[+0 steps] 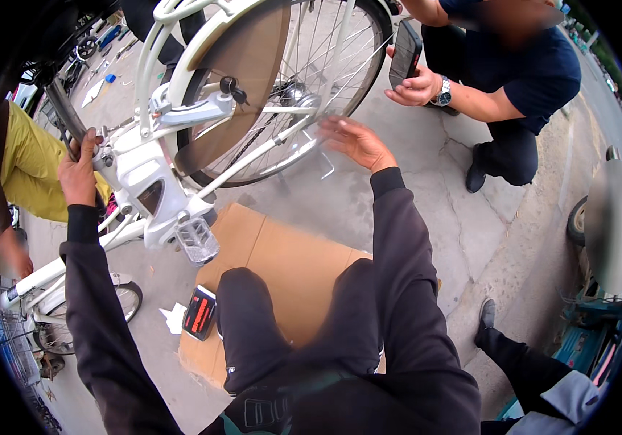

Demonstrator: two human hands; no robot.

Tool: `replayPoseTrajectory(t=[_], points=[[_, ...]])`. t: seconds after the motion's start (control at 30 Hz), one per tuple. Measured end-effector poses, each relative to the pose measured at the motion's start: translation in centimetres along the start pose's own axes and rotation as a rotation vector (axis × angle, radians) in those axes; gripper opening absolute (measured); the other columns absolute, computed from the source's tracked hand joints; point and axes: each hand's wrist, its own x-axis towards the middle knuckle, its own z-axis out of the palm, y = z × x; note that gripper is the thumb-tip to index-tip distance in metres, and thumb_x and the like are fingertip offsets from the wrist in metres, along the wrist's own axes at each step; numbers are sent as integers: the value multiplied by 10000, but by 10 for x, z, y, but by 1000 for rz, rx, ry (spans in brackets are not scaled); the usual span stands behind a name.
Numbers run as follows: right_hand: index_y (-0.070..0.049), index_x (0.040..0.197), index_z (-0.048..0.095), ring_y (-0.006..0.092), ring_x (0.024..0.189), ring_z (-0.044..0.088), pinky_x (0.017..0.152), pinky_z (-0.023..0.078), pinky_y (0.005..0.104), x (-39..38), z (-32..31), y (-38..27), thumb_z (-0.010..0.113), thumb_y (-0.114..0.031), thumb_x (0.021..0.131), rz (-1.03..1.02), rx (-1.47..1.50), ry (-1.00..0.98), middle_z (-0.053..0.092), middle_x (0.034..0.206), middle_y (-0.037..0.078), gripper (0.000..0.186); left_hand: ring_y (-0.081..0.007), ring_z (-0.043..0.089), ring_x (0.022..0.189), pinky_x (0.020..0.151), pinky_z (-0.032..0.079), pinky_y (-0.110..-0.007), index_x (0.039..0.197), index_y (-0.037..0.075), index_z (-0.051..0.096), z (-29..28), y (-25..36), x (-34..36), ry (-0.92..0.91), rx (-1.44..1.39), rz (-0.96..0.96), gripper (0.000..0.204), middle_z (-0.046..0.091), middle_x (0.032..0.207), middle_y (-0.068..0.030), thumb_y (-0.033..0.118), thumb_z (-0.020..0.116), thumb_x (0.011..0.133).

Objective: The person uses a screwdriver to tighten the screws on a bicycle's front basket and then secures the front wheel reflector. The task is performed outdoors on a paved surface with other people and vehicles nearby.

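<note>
A white bicycle (pixel 153 163) lies tipped up before me, its rear wheel (pixel 354 54) at the top middle. My left hand (pixel 79 174) is wrapped round the grey metal seat post (pixel 64 110). Fingers outstretched and a little blurred, my right hand (pixel 360 145) is beside the lower rear of the wheel, holding nothing; whether it touches the wheel I cannot tell. A brown see-through guard (pixel 238 54) covers part of the spokes. Black keys (pixel 234 89) sit in the wheel lock. A clear plastic pedal (pixel 197 241) sticks out toward my knees.
Under my legs is a cardboard sheet (pixel 296 250), with a black and red box (pixel 200 313) at its left. A person (pixel 499 94) crouches at right holding a phone (pixel 406 56). Yellow trousers (pixel 31 163) of another person show at left. A parked vehicle (pixel 608 225) stands far right.
</note>
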Motion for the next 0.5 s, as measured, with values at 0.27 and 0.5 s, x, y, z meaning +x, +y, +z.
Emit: replayPoseTrajectory(t=[0.27, 0.5], points=[[8, 1310, 496, 290, 1207, 553, 976, 458, 408, -6, 26, 24, 553, -254, 961, 40, -313, -266, 591, 1257, 148, 440, -61, 502, 765, 711, 386, -208, 925, 6, 718, -21, -17, 1, 22, 19, 99, 330, 652, 820, 15, 335, 694, 908], [0, 1291, 516, 241, 1088, 608, 896, 491, 380, -5, -30, 61, 551, -257, 954, 73, -179, 134, 635, 1169, 132, 426, -43, 542, 711, 653, 439, -211, 926, -13, 718, 7, 3, 10, 2, -30, 107, 339, 684, 786, 10, 323, 727, 880]])
